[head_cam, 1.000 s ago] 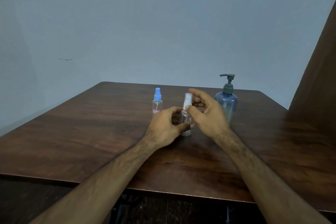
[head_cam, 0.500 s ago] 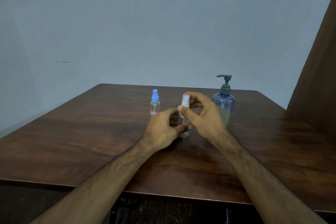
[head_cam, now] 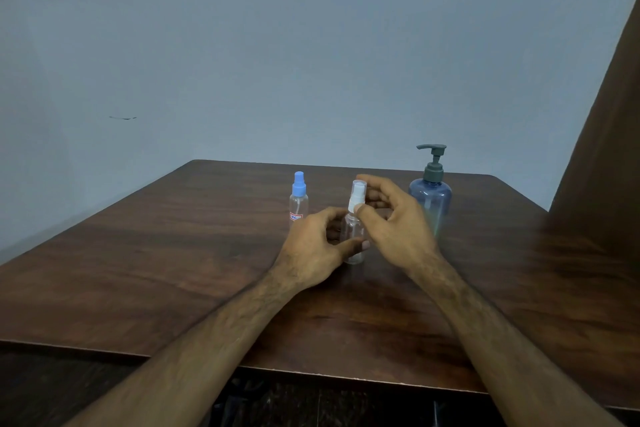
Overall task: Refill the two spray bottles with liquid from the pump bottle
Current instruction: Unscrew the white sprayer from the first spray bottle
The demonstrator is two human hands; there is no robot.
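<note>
The left hand (head_cam: 311, 246) grips the clear spray bottle (head_cam: 353, 239), hiding its body; the right hand (head_cam: 394, 222) pinches its white cap (head_cam: 357, 196). The pump bottle (head_cam: 430, 191) stands at two o'clock, partly hidden.

Both bare forearms are extended forward and converge on the white-capped spray bottle (head_cam: 354, 229), which is taken as the landmark. The left hand (head_cam: 313, 248) is placed to the left of the bottle's clear body, which is gripped low down between the curled fingers and the thumb. The right hand (head_cam: 394, 222) is held to the right of the bottle and slightly higher; its thumb and fingertips are pinched on the white sprayer top. The right wrist is raised above the left.
</note>
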